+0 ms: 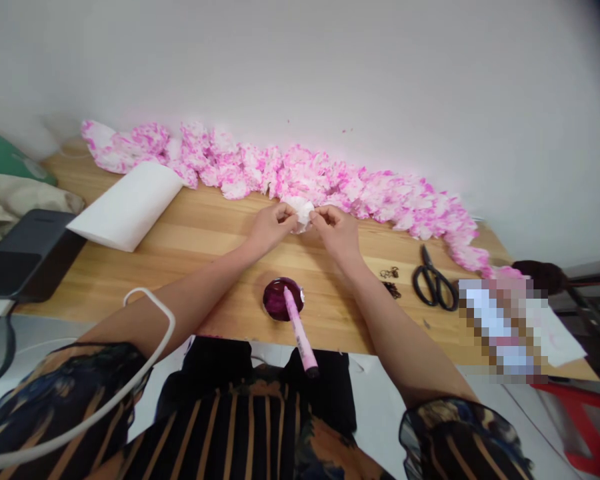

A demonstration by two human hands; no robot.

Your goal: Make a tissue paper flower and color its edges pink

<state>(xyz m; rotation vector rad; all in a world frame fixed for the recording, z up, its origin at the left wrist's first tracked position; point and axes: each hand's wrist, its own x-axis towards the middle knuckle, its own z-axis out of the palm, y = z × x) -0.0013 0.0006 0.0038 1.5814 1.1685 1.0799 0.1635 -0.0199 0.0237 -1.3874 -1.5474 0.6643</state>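
Observation:
Between my two hands is a small white tissue paper flower [303, 212], held just above the wooden table. My left hand [276, 225] pinches its left edge with thumb and forefinger. On the opposite side, the fingers of my right hand [336, 230] pinch the right edge. Right behind it runs a long row of pink-and-white tissue paper flowers [305, 170] along the wall. Nearer to me, a small bowl of dark purple liquid [276, 300] stands on the table, and a pink marker [300, 330] rests with one end over it.
Black-handled scissors [433, 283] lie to the right, beside small dark metal pieces [391, 289]. White paper [130, 203] and a black box-shaped device [30, 253] sit on the left. A white cable [167, 327] loops across my left forearm. A red stool [585, 427] stands at lower right.

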